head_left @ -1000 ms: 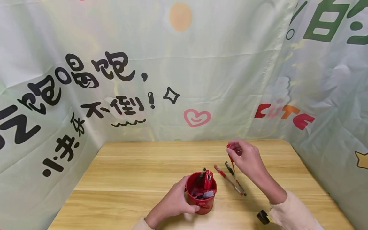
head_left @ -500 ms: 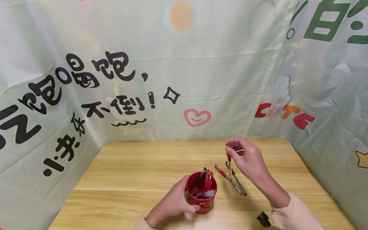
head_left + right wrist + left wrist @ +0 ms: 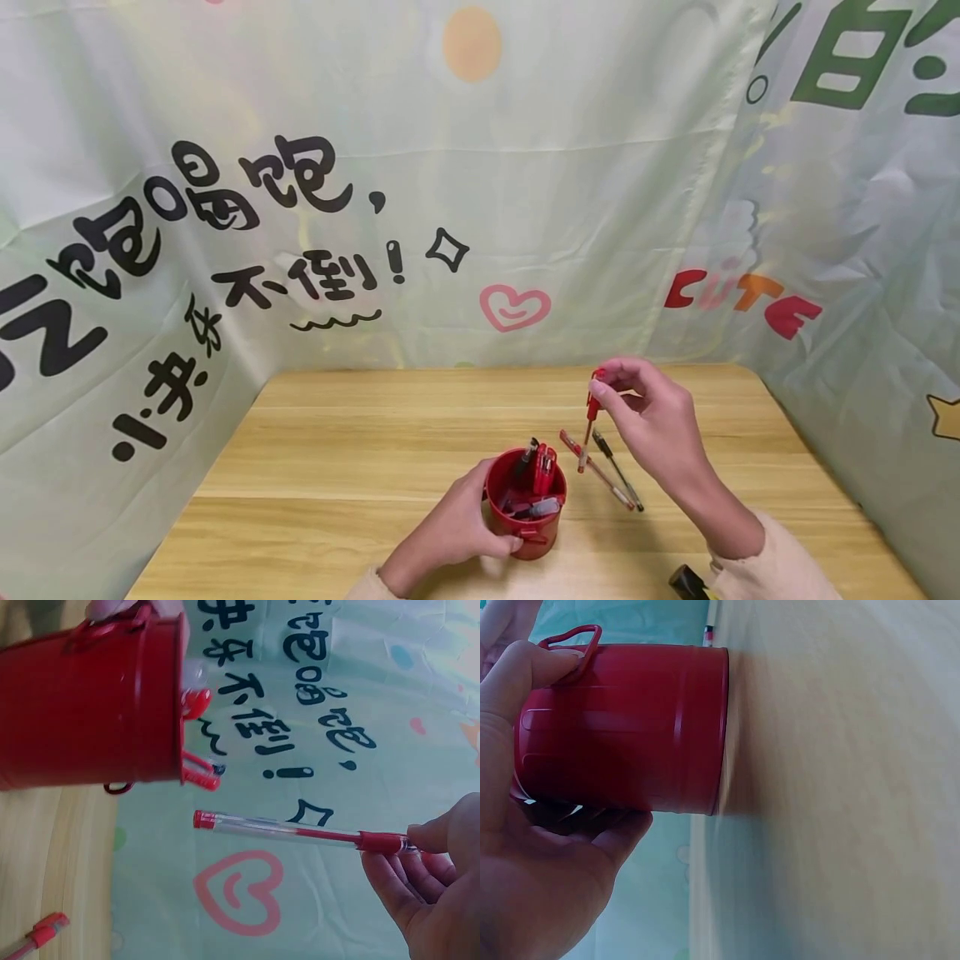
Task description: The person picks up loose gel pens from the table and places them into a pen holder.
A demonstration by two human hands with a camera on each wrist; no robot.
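Note:
My left hand (image 3: 459, 518) grips a small red bucket (image 3: 550, 535) standing on the table, with the thumb at its handle loop in the left wrist view. Several pens poke up inside it, among them red ones (image 3: 544, 472) and one with a black cap (image 3: 528, 453). Right of the bucket, my right hand (image 3: 662, 421) pinches a red gel pen (image 3: 300, 832) by its capped end. That pen hangs above the table, its clear barrel pointing down, apart from the bucket's rim.
On the wooden table (image 3: 337, 467), a red pen (image 3: 600, 477) and a black pen (image 3: 621, 472) lie right of the bucket. A black and yellow object (image 3: 687, 581) sits by the right sleeve. Printed cloth (image 3: 585, 208) hangs behind and at the sides.
The right hand has raised the red gel pen a little and tilted its lower end leftward, towards the bucket. The left hand and bucket have stayed in place.

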